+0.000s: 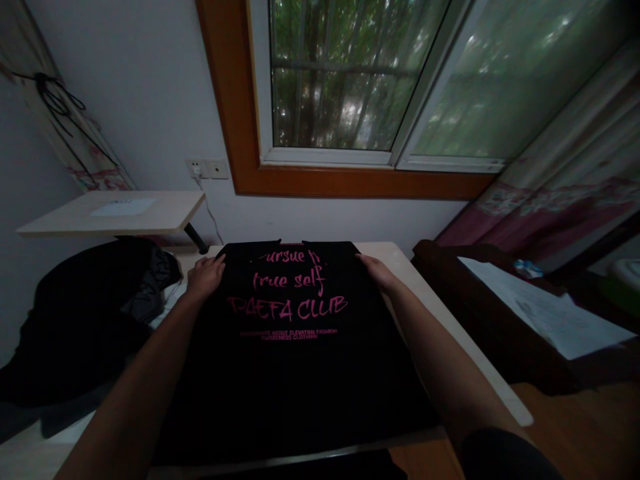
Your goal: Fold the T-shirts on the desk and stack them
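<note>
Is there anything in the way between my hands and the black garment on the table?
Nothing visible. Your left hand and right hand are already at the side edges of the black garment, near its far end. The dark clothes lie off to the left, outside that gap.

Garment (300,387): blk, I've got it flat on table (467,350), pink text incl. "PAEFA CLUB"
L hand (206,277): at far L corner, can't tell if pinching
R hand (377,272): ditto, far R corner
Clothes heap (85,320): dark, my L, nr raised shelf (65,217)
Window (345,87): ahead, greenery outside
</note>
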A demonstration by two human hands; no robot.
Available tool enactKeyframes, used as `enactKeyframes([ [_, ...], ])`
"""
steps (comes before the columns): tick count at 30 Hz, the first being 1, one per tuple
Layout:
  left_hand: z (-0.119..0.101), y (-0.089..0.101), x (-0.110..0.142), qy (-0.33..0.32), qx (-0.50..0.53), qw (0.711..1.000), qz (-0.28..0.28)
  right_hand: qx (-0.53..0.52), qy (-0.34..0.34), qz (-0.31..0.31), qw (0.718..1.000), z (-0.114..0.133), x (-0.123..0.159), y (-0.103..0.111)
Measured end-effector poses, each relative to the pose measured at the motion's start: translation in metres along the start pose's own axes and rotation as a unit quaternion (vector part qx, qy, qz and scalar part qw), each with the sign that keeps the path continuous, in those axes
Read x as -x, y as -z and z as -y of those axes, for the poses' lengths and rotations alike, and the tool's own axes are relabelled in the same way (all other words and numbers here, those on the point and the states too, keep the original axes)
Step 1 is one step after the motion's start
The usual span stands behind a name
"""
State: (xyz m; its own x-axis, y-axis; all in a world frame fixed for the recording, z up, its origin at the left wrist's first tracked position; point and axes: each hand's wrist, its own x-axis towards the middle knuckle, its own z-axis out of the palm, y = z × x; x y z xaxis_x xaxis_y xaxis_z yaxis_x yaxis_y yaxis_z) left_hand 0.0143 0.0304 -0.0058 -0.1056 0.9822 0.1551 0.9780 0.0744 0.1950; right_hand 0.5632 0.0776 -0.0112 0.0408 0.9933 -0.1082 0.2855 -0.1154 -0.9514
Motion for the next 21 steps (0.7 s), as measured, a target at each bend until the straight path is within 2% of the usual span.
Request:
enactKeyframes([
  [5,-0.001,0.004,0.020,-0.004,-0.044,0.999,-0.013,-0.005,-0.008,0.008,1.000,0.007,0.020,0.001],
  [10,0.012,0.013,0.056,-0.009,-0.019,0.999,-0.033,0.010,-0.019,0.016,1.000,0.011,0.062,0.012],
  [16,0.037,0.022,0.104,-0.021,0.141,0.990,0.016,0.014,-0.057,0.039,0.998,0.006,0.122,0.027],
  [18,0.043,0.025,0.116,0.002,0.171,0.984,0.049,0.014,-0.069,0.051,0.996,0.001,0.137,0.031],
  [21,0.052,0.031,0.128,0.036,0.222,0.971,0.085,0.038,-0.064,0.023,0.997,-0.006,0.154,0.036],
])
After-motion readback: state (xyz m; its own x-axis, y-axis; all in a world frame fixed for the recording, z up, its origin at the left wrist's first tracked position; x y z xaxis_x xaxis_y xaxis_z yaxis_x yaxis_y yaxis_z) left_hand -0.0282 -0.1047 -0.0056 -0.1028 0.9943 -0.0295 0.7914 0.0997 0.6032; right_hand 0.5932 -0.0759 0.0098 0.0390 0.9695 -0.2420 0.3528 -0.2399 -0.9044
